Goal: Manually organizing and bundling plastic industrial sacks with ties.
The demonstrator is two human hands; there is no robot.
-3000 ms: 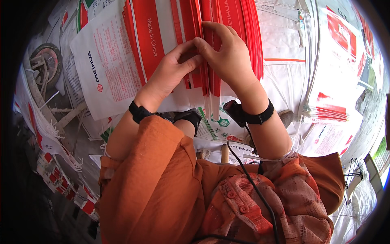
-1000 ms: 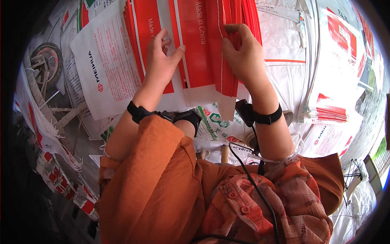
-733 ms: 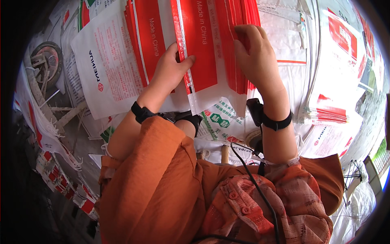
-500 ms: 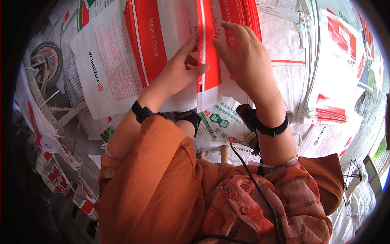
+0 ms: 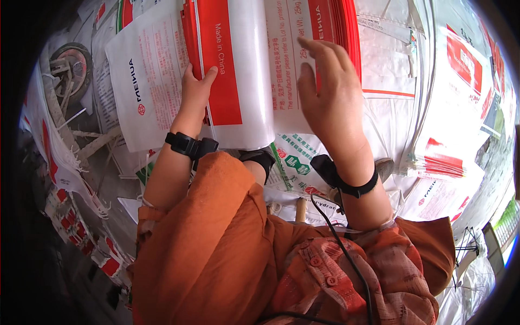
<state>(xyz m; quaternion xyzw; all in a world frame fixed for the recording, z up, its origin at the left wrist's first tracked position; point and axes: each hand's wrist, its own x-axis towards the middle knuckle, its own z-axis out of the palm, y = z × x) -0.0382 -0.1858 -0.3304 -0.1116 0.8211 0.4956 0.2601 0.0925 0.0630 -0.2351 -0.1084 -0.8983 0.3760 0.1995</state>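
Folded over in front of me is a red and white woven plastic sack (image 5: 254, 81), its free edge toward the left. My left hand (image 5: 194, 97) is at that edge, with the thumb lying on the red band and the other fingers partly hidden at the border. Over the right part of the stacked sacks is my right hand (image 5: 333, 89), its fingers curved and apart, holding nothing. Red edges (image 5: 351, 43) of several layered sacks show beyond it. A white printed sack (image 5: 146, 86) lies flat under the pile on the left.
More white and red sacks (image 5: 460, 59) are piled on the right. A wheel (image 5: 73, 67) with a dirty frame stands at the far left. Below the stack lies a white sack with green print (image 5: 295, 160). A black cable (image 5: 346, 254) runs down over my clothes.
A raised red and white fold between my hands has been laid down to the left. My left hand has moved left to its edge; my right hand remains spread over the right side.
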